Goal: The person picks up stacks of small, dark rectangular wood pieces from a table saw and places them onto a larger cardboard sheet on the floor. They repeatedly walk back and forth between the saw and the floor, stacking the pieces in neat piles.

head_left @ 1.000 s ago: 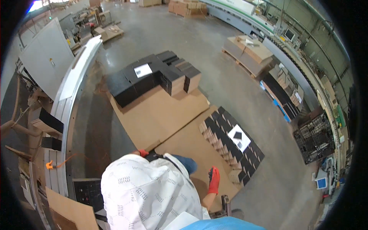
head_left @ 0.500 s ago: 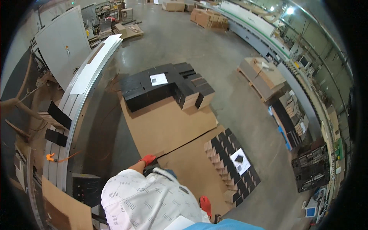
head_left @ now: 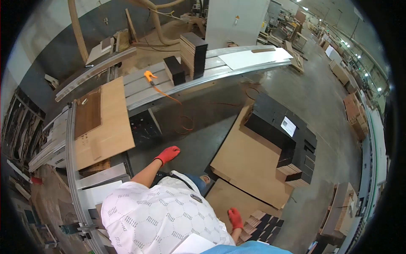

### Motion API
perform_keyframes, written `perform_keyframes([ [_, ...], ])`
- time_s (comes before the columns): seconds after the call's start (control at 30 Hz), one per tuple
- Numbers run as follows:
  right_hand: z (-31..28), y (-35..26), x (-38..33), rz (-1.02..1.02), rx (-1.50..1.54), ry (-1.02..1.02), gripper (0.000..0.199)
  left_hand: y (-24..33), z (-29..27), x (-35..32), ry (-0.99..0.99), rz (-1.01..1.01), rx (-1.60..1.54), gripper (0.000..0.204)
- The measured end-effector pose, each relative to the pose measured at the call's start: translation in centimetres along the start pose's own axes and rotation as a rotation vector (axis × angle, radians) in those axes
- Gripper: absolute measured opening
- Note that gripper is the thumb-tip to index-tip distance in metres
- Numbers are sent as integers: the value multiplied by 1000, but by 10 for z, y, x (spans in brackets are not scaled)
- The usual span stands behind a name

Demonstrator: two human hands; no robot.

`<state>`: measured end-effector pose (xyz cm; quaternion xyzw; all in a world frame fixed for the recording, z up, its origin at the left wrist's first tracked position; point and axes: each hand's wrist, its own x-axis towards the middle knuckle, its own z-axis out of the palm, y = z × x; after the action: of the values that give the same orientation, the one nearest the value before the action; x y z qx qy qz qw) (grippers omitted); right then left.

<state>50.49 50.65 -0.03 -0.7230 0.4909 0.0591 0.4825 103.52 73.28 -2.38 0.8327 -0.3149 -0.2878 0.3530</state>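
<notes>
My left hand (head_left: 168, 155), in a red glove, hangs over the grey floor between the saw table and the cardboard sheet. Its fingers are curled in, with nothing visible in them. On the other side of my body, my right hand (head_left: 235, 218), also red-gloved, hangs with its fingers loosely drawn together and seemingly bare of any object. Near it are staggered stacks of black-faced boards (head_left: 264, 226) with light brown edges, partly cut off from sight by my body. Farther off, a large block of black boards (head_left: 270, 116) stands on the brown cardboard (head_left: 249, 165), a white paper sheet (head_left: 288, 126) on top.
A long metal saw table (head_left: 139, 91) runs along the far side, carrying two stacks of dark boards (head_left: 193, 55), an orange air gun (head_left: 149, 77) with its hose, and a white panel (head_left: 253, 58). A wooden panel (head_left: 114, 131) lies at left. Pallet loads (head_left: 342, 211) stand at right.
My view has swung left toward the saw table. My left hand has gone from the cardboard's edge to over the bare floor. My right hand stays low at my side.
</notes>
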Motion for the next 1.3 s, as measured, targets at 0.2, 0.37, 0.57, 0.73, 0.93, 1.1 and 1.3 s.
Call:
perform_keyframes([
  [0.2,-16,-107,66,-275,-105,423,40,-52,-66,20,475,-47,-457,38],
  [0.37,22,-178,103,-318,84,137,40,43,-143,137,615,-1,-633,68],
  [0.57,80,-306,145,-357,-79,60,43,95,-252,299,895,348,46,90],
  [0.73,97,-404,180,-375,-62,137,43,148,-262,381,958,-126,264,86],
  [0.93,106,-470,227,-481,-146,187,42,148,-267,402,973,-300,245,78],
  [1.1,109,-534,280,-572,-297,7,46,124,-298,387,897,-89,36,66],
  [1.3,147,-650,354,-874,-117,-351,35,103,-340,353,1049,153,-33,56],
])
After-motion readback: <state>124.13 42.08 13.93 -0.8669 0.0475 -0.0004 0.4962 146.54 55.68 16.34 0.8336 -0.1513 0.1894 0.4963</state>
